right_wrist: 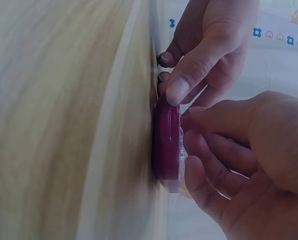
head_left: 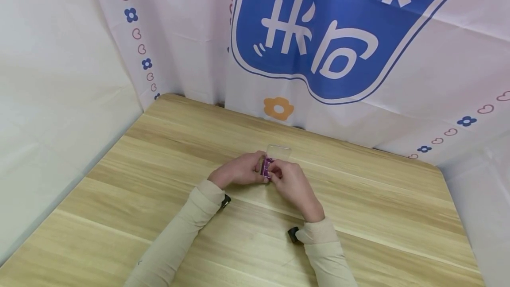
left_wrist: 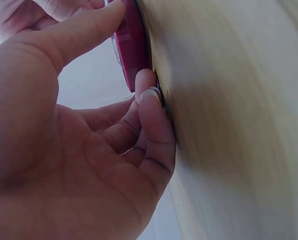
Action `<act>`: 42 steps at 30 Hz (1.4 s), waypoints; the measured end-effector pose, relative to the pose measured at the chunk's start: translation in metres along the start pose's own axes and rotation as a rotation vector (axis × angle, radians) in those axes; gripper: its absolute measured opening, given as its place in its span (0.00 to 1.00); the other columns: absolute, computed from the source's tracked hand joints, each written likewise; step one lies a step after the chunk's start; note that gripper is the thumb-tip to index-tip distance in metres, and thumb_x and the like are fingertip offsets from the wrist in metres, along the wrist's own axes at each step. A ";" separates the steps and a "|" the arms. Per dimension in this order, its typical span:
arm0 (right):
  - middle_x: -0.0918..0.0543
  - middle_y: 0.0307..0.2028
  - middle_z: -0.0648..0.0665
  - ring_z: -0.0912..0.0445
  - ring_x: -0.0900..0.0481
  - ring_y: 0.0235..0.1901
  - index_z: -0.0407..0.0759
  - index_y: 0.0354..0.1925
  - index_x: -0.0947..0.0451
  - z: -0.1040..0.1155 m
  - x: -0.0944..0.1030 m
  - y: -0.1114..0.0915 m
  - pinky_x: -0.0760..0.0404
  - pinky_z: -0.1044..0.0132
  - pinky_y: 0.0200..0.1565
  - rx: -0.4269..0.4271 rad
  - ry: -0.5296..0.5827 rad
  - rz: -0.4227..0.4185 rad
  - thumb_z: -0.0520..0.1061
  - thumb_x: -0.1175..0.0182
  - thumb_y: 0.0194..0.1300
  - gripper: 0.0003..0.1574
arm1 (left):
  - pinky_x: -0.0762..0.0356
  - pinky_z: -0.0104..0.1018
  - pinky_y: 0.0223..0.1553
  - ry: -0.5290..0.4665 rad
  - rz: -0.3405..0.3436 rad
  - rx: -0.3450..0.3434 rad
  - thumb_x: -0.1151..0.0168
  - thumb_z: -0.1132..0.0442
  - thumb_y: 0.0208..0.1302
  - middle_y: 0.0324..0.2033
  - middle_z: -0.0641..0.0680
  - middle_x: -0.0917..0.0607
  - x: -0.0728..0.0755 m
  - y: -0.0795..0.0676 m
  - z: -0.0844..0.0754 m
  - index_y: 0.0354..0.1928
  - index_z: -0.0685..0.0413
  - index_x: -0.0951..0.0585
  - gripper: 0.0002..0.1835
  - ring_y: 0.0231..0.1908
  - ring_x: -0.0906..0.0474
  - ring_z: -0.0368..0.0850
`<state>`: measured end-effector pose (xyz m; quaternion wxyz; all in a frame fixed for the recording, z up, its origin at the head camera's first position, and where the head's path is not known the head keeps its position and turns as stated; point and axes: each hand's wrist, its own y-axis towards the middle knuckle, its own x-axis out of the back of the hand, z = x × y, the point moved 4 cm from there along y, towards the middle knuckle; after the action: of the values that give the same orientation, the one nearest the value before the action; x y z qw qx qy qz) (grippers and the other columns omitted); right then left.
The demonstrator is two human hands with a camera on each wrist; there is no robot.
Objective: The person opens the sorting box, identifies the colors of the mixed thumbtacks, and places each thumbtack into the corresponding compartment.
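While the purple case (right_wrist: 167,145) lay on the tabletop (head_left: 370,207), its clear lid (head_left: 280,151) open on the far side, the left hand (head_left: 242,169) gripped its edge. The right hand (head_left: 294,184) bent its fingers over the case's upper face; whether they pinched anything, one could not tell.

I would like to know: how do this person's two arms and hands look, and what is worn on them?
The left hand and right hand wear no gloves. The left sleeve and right sleeve are long, cream-coloured and wrinkled. A small black device sits by each wrist, left and right.
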<state>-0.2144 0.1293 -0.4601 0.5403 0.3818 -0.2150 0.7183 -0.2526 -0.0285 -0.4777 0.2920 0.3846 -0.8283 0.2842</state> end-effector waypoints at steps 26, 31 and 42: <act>0.08 0.42 0.44 0.55 0.14 0.38 0.44 0.44 0.13 -0.001 -0.002 -0.002 0.13 0.58 0.44 0.001 0.001 -0.003 0.34 0.32 0.68 0.09 | 0.21 0.41 0.47 0.004 -0.008 -0.014 0.27 0.51 0.68 0.37 0.52 0.17 0.000 0.000 -0.001 0.77 0.60 0.37 0.44 0.38 0.21 0.46; 0.08 0.42 0.45 0.58 0.16 0.35 0.44 0.45 0.12 -0.003 0.002 -0.002 0.15 0.62 0.40 -0.011 -0.005 0.001 0.35 0.32 0.68 0.09 | 0.21 0.41 0.46 0.009 -0.006 -0.005 0.27 0.51 0.67 0.38 0.53 0.17 0.000 0.000 -0.002 0.78 0.60 0.38 0.45 0.38 0.21 0.46; 0.10 0.44 0.42 0.52 0.15 0.40 0.41 0.51 0.14 -0.024 0.038 -0.009 0.15 0.60 0.42 -0.138 -0.005 0.050 0.40 0.33 0.69 0.13 | 0.19 0.41 0.48 -0.005 -0.006 0.040 0.27 0.52 0.67 0.44 0.54 0.18 0.000 -0.002 -0.003 0.81 0.59 0.41 0.48 0.41 0.21 0.46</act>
<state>-0.2185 0.1729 -0.4460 0.5466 0.3399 -0.2747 0.7143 -0.2499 -0.0277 -0.4753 0.2828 0.3936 -0.8221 0.2988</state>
